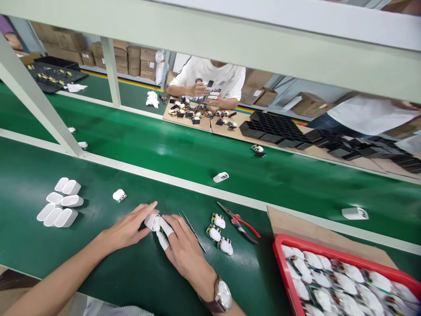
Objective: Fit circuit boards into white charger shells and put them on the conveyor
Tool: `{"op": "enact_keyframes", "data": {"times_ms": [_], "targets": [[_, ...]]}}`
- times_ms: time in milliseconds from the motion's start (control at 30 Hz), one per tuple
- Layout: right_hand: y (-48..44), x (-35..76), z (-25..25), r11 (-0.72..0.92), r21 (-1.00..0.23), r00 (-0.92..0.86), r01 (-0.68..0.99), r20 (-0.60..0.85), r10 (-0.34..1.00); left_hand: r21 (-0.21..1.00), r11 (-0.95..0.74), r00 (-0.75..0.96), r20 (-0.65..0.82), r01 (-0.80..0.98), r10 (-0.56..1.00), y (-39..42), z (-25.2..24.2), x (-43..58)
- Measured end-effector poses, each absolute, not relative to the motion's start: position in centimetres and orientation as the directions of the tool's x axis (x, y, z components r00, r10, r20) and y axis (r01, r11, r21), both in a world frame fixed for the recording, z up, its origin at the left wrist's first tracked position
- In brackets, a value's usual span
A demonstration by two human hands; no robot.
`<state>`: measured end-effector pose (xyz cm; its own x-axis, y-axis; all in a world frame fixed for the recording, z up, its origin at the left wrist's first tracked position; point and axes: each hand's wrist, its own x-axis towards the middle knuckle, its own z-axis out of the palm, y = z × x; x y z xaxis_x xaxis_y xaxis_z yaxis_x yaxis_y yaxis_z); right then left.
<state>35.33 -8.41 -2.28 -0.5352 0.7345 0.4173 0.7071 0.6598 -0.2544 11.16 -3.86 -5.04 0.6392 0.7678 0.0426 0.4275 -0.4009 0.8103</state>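
Note:
My left hand (131, 226) is closed around a white plastic housing (151, 222), held just above the green bench. White finger cots cover the thumb and forefinger of my right hand (187, 248), which pinch a small circuit board (161, 229) at the housing's end; the fingers hide most of it. Tweezers (194, 232) lie right beside my right hand. Farther right are several circuit boards (215, 233) with white tops and red-handled pliers (238, 222). Another white-topped board (119, 195) sits beyond my left hand.
Several empty white housings (66, 217) stand at the left. A red tray (283, 267) full of boards fills the right front. Beyond a pale rail, a green conveyor (171, 153) carries a few parts. A co-worker (210, 83) works opposite. A metal post (42, 96) rises at left.

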Motion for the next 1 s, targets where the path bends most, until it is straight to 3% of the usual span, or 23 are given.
{"op": "enact_keyframes", "data": {"times_ms": [333,567,733,867,1000], "targets": [[-8.2,35.7,-2.6,0.653,-0.384,-0.503,0.653,0.425,0.753,0.826,-0.399,0.641,0.061,0.398,0.765,-4.1,-5.6,11.4],[-8.0,34.8,-3.3,0.645,-0.35,-0.517,0.68,0.394,0.76,0.837,-0.342,0.631,-0.006,0.428,0.776,-4.4,-6.2,11.5],[-7.6,36.2,-3.3,0.617,-0.423,-0.455,0.664,0.426,0.782,0.76,-0.508,0.611,0.189,0.405,0.769,-4.6,-5.9,11.6],[-8.0,39.0,-4.6,0.457,-0.373,-0.261,0.808,0.47,0.843,0.615,-0.688,0.649,0.348,0.386,0.676,-4.2,-6.0,11.4],[-8.6,40.4,-5.5,0.405,-0.336,-0.232,0.85,0.451,0.862,0.573,-0.735,0.637,0.423,0.363,0.645,-4.0,-6.0,11.7]]}}
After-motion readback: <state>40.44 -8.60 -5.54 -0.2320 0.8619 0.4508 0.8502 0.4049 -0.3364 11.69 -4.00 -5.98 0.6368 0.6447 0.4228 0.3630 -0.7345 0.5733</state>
